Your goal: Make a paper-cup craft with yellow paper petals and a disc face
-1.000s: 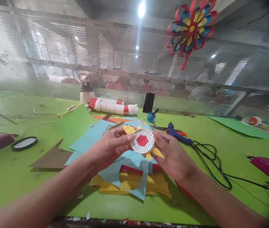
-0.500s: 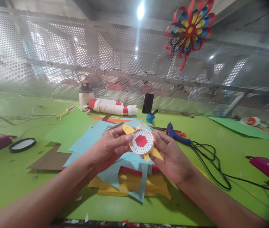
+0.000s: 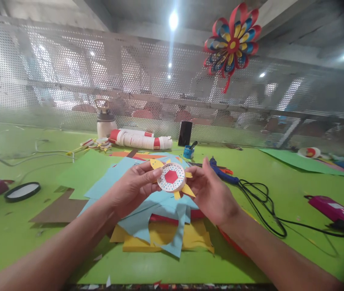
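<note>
A paper turtle (image 3: pixel 171 178) is held up above the paper pile, its round white shell dotted blue with a red hexagon in the middle. Yellow paper forms its head, feet and pointed tail. My left hand (image 3: pixel 140 184) pinches the shell's left edge near the head, thumb on top and fingers behind. At the right edge, my right hand (image 3: pixel 214 192) has its thumb raised off the shell and its fingers apart, close beside the feet and tail. Whether its fingertips still touch the underside is hidden. Beneath lie blue paper sheets (image 3: pixel 162 210) and yellow paper (image 3: pixel 165 238).
A blue glue gun (image 3: pixel 220 171) and its looped black cord lie at the right, near a magenta tool (image 3: pixel 337 210). Behind stand a blue pot (image 3: pixel 188 152), a phone (image 3: pixel 185 133), stacked paper cups (image 3: pixel 141 140) and a bottle (image 3: pixel 105 124). A paper flower (image 3: pixel 233 45) hangs overhead.
My right thumb has lifted off the shell and my right hand has opened away from its edge, showing a yellow foot there. My left hand keeps its hold. The view has shifted slightly.
</note>
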The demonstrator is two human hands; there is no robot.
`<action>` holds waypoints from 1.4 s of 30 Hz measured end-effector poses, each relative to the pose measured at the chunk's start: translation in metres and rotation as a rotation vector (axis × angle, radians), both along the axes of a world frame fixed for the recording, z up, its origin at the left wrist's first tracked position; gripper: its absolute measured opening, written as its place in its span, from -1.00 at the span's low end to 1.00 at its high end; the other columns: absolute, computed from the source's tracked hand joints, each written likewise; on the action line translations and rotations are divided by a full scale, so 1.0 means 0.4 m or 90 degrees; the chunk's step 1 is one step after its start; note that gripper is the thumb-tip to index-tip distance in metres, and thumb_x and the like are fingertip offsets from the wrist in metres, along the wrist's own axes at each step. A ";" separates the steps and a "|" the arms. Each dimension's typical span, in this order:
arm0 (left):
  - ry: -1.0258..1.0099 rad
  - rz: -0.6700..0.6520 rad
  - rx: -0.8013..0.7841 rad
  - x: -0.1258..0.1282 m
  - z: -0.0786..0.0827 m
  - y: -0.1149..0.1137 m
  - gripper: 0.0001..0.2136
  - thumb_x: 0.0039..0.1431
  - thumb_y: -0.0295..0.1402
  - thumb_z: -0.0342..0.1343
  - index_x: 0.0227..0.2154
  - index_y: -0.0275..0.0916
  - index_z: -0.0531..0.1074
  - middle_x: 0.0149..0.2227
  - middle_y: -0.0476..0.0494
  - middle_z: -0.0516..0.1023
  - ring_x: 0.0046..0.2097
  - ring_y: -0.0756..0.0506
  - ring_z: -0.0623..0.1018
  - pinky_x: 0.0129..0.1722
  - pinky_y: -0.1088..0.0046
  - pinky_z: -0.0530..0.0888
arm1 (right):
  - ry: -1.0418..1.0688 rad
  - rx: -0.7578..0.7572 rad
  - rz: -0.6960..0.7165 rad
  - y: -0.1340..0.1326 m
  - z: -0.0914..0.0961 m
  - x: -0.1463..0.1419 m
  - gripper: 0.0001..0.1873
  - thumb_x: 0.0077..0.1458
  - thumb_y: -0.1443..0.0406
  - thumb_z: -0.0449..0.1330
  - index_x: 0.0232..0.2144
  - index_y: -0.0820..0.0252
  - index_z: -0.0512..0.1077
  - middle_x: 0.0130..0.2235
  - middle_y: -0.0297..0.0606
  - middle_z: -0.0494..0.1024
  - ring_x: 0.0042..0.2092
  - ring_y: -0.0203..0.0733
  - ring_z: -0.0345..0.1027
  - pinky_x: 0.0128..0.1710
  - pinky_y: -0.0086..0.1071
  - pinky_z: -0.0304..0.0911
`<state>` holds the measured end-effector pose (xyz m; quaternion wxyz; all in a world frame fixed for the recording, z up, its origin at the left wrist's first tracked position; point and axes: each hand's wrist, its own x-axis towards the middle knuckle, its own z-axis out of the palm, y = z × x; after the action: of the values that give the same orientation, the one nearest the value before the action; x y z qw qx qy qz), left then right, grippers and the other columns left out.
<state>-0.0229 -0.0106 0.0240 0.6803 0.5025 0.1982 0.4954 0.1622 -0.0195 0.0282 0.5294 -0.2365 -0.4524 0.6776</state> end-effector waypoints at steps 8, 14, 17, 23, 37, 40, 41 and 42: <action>0.072 0.028 0.015 -0.004 -0.014 0.011 -0.77 0.08 -0.36 0.20 -0.18 -0.27 0.51 -0.21 -0.18 0.55 -0.25 -0.04 0.47 -0.26 0.43 0.37 | -0.128 0.145 -0.039 0.016 -0.006 0.019 -0.57 0.13 -0.02 0.08 -0.39 0.20 0.53 -0.40 -0.23 0.52 -0.40 -0.27 0.33 -0.33 -0.34 0.27; 0.139 0.038 0.075 -0.003 -0.014 0.009 -0.81 0.04 -0.35 0.23 -0.27 -0.29 0.52 -0.31 -0.12 0.53 -0.36 0.02 0.42 -0.36 0.48 0.32 | -0.259 0.161 -0.058 0.003 0.006 0.016 -0.62 0.11 0.01 0.12 -0.45 0.20 0.45 -0.49 -0.31 0.41 -0.44 -0.30 0.25 -0.35 -0.33 0.23; 0.173 0.030 0.107 -0.002 -0.016 0.007 -0.81 0.05 -0.35 0.22 -0.26 -0.29 0.52 -0.29 -0.13 0.54 -0.31 -0.02 0.45 -0.31 0.45 0.35 | -0.326 0.181 -0.070 0.000 0.007 0.020 -0.66 0.11 0.04 0.14 -0.46 0.20 0.43 -0.53 -0.37 0.33 -0.46 -0.33 0.20 -0.33 -0.34 0.20; 0.181 -0.018 0.135 0.013 -0.009 -0.005 -0.78 0.02 -0.40 0.23 -0.22 -0.28 0.51 -0.25 -0.13 0.58 -0.25 -0.06 0.52 -0.21 0.39 0.42 | -0.388 0.169 -0.048 0.000 0.006 0.027 -0.63 0.09 0.05 0.17 -0.51 0.23 0.37 -0.49 -0.36 0.31 -0.45 -0.34 0.13 -0.42 -0.38 0.08; 0.177 -0.034 0.085 0.013 -0.008 -0.009 -0.63 -0.05 -0.44 0.28 -0.13 -0.30 0.40 -0.33 -0.09 0.56 -0.21 -0.09 0.55 -0.21 0.36 0.45 | -0.356 0.055 -0.010 -0.008 0.007 0.011 -0.70 -0.02 0.15 0.25 -0.58 0.28 0.38 -0.54 -0.37 0.31 -0.50 -0.37 0.12 -0.47 -0.41 0.04; 0.186 -0.026 0.083 0.013 -0.006 -0.011 -0.63 -0.05 -0.44 0.28 -0.13 -0.32 0.39 -0.30 -0.12 0.57 -0.22 -0.09 0.55 -0.21 0.36 0.45 | -0.335 0.044 -0.017 -0.007 0.005 0.009 -0.71 -0.02 0.15 0.25 -0.58 0.27 0.39 -0.53 -0.36 0.34 -0.49 -0.37 0.15 -0.47 -0.42 0.07; 0.191 -0.022 0.084 0.014 -0.005 -0.011 -0.62 -0.05 -0.44 0.28 -0.13 -0.33 0.39 -0.29 -0.14 0.57 -0.22 -0.09 0.55 -0.20 0.35 0.45 | -0.325 0.040 -0.015 -0.006 0.005 0.008 -0.70 -0.02 0.15 0.25 -0.57 0.27 0.39 -0.53 -0.36 0.35 -0.49 -0.37 0.16 -0.47 -0.42 0.08; 0.197 -0.018 0.085 0.014 -0.004 -0.012 -0.61 -0.05 -0.43 0.28 -0.12 -0.33 0.38 -0.28 -0.16 0.58 -0.21 -0.10 0.56 -0.19 0.33 0.45 | -0.317 0.038 -0.013 -0.005 0.005 0.009 -0.69 -0.01 0.13 0.24 -0.56 0.27 0.39 -0.53 -0.36 0.35 -0.49 -0.36 0.16 -0.47 -0.42 0.09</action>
<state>-0.0174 -0.0155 0.0226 0.6135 0.6198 0.2603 0.4144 0.1657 -0.0217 0.0303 0.4149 -0.3852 -0.5861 0.5796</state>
